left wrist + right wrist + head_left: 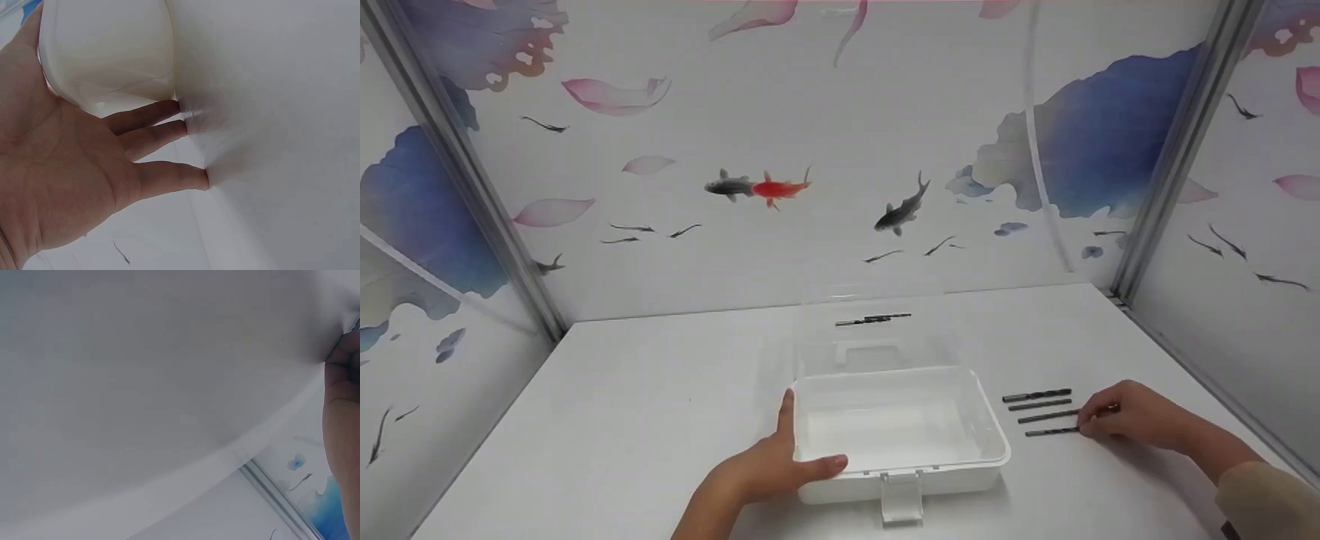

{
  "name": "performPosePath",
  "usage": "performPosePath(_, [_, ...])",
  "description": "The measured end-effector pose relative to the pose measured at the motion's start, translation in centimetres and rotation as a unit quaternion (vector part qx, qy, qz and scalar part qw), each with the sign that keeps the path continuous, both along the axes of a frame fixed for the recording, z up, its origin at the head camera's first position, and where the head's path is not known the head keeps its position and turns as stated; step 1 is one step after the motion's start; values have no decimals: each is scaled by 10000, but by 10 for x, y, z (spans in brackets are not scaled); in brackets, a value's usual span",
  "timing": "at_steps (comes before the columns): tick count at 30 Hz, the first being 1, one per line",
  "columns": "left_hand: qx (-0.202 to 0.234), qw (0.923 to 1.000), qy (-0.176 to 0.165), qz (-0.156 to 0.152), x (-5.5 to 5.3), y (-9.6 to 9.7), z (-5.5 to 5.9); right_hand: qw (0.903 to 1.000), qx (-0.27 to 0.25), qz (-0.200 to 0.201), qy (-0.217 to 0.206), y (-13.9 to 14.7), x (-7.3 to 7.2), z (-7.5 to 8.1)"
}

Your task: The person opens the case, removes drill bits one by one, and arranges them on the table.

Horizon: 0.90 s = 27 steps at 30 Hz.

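A white plastic box [900, 480] stands with its clear lid [877, 356] tipped back. My left hand [765, 461] rests against the box's left end, thumb over the front rim and index finger up along the side. In the left wrist view the other fingers [174, 175] reach straight down to the tabletop. Right of the box several dark drill bits [1036, 395] lie roughly parallel. My right hand [1140, 416] pinches the right end of the nearest drill bit [1050, 432]; its fingers partly hide the bit above it. The right wrist view catches only the hand's edge.
More thin drill bits [874, 320] show in the area of the lid, behind the box. A front latch [901, 499] hangs down from the box. Printed panels [825, 255] and metal posts [1177, 142] enclose the white table [622, 412] at the back and sides.
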State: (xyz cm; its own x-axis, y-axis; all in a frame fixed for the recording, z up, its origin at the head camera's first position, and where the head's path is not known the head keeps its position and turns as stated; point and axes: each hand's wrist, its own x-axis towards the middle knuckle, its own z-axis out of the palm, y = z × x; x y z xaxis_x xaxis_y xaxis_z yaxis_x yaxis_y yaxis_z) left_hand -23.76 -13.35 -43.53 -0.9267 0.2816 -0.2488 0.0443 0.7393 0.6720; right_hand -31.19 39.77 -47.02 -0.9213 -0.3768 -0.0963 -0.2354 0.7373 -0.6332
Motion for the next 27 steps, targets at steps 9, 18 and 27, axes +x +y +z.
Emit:
performPosePath(9, [152,9999,-22,33,0,1,0,9999,125,-89,43,1,1,-3])
performPosePath(18, [93,10000,-25,17,-1,1,-2,9995,-71,-204,-226,2,0,-6])
performPosePath(27, [-78,9999,46,60,2,2,3,9983,-319,-299,-376,-1,2,-4])
